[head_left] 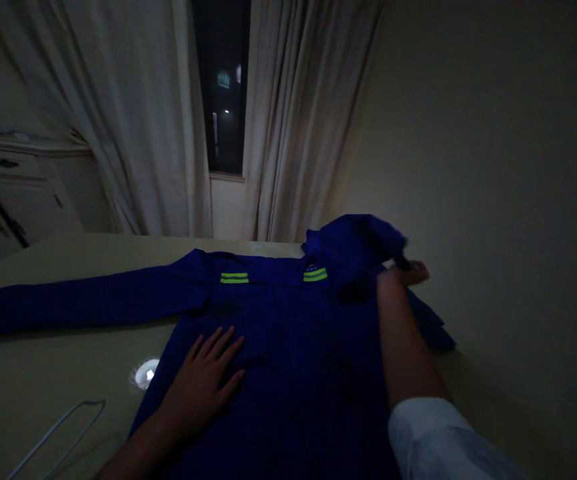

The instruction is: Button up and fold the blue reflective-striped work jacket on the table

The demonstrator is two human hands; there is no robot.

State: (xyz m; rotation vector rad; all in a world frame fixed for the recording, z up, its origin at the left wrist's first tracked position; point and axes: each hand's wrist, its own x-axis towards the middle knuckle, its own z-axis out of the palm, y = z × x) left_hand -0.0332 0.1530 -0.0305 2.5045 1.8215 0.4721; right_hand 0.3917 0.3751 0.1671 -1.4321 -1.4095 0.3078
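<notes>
A dark blue work jacket [293,360] with two neon green stripe patches lies spread on a pale table [28,380]. One long sleeve [78,300] stretches out to the left. My left hand [203,383] rests flat on the jacket's front, fingers spread. My right hand [408,272] is at the far right, pinched on the jacket's right sleeve [363,243], which is lifted and folded over the shoulder. My right forearm wears a white rolled cuff.
A small shiny round object [144,373] sits on the table beside the jacket's left edge. A thin white wire hanger [58,427] lies at the front left. Cream curtains [288,113] frame a dark window behind; a white cabinet [13,193] stands left, a plain wall right.
</notes>
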